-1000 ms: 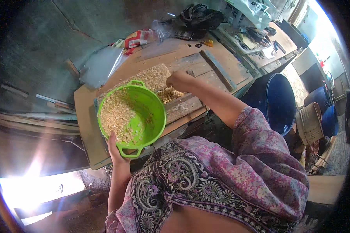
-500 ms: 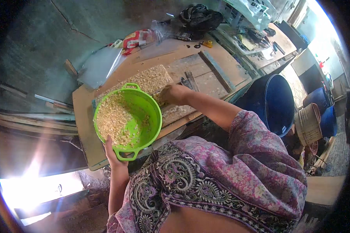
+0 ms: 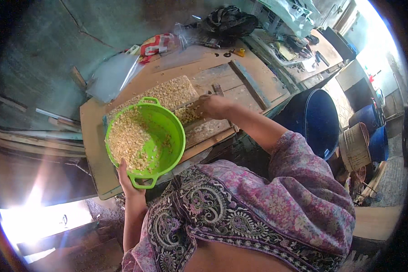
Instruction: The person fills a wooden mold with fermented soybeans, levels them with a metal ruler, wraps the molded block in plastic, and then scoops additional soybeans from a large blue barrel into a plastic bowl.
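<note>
A bright green two-handled plastic basin [image 3: 170, 154] is tilted over the near left of the table, with pale yellow grain-like bits [image 3: 128, 136] heaped along its left side. My left hand [image 3: 127, 181] grips its near rim beside the lower handle, thumb on the inside. Beyond the basin lies a flat rectangular slab of similar bits [image 3: 172, 90], its near part hidden by the basin. At the slab's right end, my right hand [image 3: 211, 107] bends low over loose bits on a wooden board [image 3: 208, 131]. Its fingers are curled, and what they hold is hidden.
A wooden bar [image 3: 249, 84] crosses the board's right end. Plastic sheets [image 3: 111, 77], a red-and-white bag [image 3: 157, 45] and a black bag [image 3: 229, 22] lie at the back. A large dark blue barrel [image 3: 310, 122] stands right of the table.
My right hand has shifted slightly at the slab's end, showing more loose bits beside it. The basin stays in my left hand, and the whole view has moved a little.
</note>
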The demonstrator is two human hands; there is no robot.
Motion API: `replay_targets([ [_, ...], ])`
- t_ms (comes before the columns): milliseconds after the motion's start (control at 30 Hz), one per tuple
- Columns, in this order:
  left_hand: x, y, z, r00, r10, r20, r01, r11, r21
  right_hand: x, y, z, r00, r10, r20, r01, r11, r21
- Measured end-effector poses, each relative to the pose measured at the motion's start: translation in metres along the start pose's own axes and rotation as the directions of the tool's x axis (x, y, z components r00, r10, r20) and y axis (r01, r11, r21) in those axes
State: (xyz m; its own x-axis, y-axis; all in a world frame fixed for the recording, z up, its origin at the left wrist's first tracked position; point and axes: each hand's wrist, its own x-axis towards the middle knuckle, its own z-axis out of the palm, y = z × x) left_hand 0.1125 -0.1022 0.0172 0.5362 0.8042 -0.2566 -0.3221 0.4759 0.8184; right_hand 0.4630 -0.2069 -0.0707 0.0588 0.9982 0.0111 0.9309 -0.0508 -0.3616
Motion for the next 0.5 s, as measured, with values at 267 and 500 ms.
replay_targets([
  [267, -0.001, -0.001, 0.001, 0.998, -0.012, -0.063, 0.018, 0.995, 0.094, -0.004, 0.021, -0.015, 0.983, 0.144, -0.11, -0.135, 0.987, 0.086],
  [500, 0.0, -0.001, 0.009, 1.0, -0.004, -0.017, 0.005, 0.999, 0.044, -0.006, -0.01, -0.023, 0.98, 0.18, -0.08, -0.177, 0.983, 0.048],
])
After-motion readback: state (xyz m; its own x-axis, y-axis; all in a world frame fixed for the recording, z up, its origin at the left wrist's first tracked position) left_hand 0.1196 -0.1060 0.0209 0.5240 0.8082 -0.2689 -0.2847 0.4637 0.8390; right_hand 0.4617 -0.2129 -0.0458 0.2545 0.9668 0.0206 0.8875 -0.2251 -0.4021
